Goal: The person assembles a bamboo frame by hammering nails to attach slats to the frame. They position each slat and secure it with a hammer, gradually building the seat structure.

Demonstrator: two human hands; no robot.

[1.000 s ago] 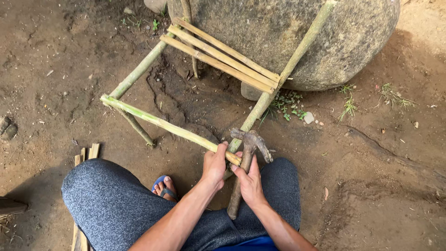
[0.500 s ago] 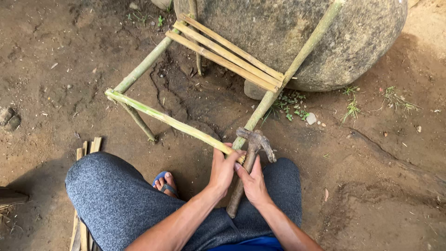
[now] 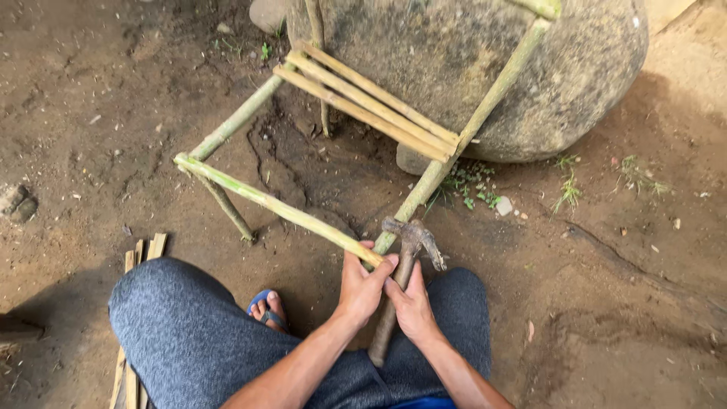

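Left hand [image 3: 363, 284]: fingers pinch the near corner joint of the bamboo frame [image 3: 273, 203].
Right hand [image 3: 413, 303]: fingers wrapped around the hammer [image 3: 405, 261] handle.
Frame: on dirt, leaning against a boulder [image 3: 530, 76].
Advice: steady the joint; keep fingers clear when striking.

Outdoor yard: bare dirt [image 3: 113, 98], boulder [image 3: 492, 68]

We see bare, cracked brown earth [image 3: 106, 113] carrying everything here. Beyond the hands [image 3: 386, 291], a large grey boulder [image 3: 492, 68] sits on the earth, with a smaller stone [image 3: 413, 160] tucked at its foot. The bamboo frame [image 3: 265, 201] stands on the earth just ahead of the hands. Thin grass sprouts [image 3: 568, 189] grow to their right, and split bamboo strips [image 3: 140, 254] lie to their left.
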